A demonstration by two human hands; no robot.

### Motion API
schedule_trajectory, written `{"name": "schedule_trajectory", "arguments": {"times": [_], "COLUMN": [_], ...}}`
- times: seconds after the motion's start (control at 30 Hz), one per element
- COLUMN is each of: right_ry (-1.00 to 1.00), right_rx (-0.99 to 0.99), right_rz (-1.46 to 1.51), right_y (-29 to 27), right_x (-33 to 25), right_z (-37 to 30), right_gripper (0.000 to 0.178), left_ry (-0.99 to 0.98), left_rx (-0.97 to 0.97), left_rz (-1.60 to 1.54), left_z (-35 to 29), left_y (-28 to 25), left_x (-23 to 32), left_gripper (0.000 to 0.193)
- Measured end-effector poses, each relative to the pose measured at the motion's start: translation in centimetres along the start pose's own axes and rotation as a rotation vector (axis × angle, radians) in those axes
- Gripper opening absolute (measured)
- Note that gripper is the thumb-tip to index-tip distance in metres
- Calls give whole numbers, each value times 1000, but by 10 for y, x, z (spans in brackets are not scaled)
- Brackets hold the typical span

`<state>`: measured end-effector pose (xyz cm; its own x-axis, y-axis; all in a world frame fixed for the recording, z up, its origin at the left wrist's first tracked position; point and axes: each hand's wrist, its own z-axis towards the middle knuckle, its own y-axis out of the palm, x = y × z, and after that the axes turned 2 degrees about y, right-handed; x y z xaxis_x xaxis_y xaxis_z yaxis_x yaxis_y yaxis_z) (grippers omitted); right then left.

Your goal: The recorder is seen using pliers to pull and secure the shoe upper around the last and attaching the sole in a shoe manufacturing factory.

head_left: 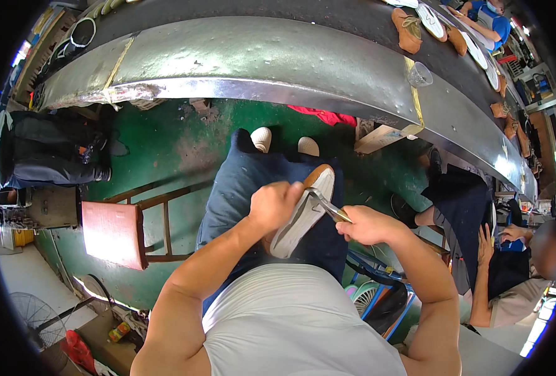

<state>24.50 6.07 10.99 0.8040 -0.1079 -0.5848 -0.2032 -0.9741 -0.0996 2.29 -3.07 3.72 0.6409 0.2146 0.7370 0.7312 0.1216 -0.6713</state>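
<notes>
Across my lap lies a shoe, its pale sole turned up and a tan area at the toe end. On the shoe's left edge, near the toe, my left hand is closed in a grip. My right hand is wrapped round the handle of a metal pliers-like tool. The curved head of this tool meets the sole's edge close to my left fingers. Its exact jaws are too small to make out.
A long metal-edged conveyor bench crosses ahead, with tan shoes and white soles at its right. A stool stands at my left. Seated co-workers are on both sides; one co-worker's hand shows at right. A fan stands lower left.
</notes>
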Motion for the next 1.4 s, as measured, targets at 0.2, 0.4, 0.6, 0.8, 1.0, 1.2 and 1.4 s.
{"name": "schedule_trajectory", "arguments": {"times": [0.2,0.4,0.6,0.8,1.0,1.2,1.4], "right_ry": [-171,-159,-129,-168,-55,-109,13], "right_rx": [378,532,548,-269,-34,487,373], "right_rz": [-286,-20,471,1426,899,6,249], "right_y": [37,78,119,84,44,28,33], "right_x": [17,27,48,103,99,41,63], "right_z": [39,58,83,64,8,37,6], "right_gripper": [28,27,25,35,36,36,30], "left_ry": [-538,-524,-544,-572,-645,-514,-617], "left_rx": [-541,-493,-486,-553,-506,-537,-801], "left_rz": [-1256,-1200,-1098,-1020,-901,-544,-748], "left_z": [10,21,21,32,41,37,56], "left_y": [33,36,42,40,40,45,28], "left_x": [-61,-67,-65,-42,-25,-13,-21], "left_gripper": [54,69,74,62,55,57,52]}}
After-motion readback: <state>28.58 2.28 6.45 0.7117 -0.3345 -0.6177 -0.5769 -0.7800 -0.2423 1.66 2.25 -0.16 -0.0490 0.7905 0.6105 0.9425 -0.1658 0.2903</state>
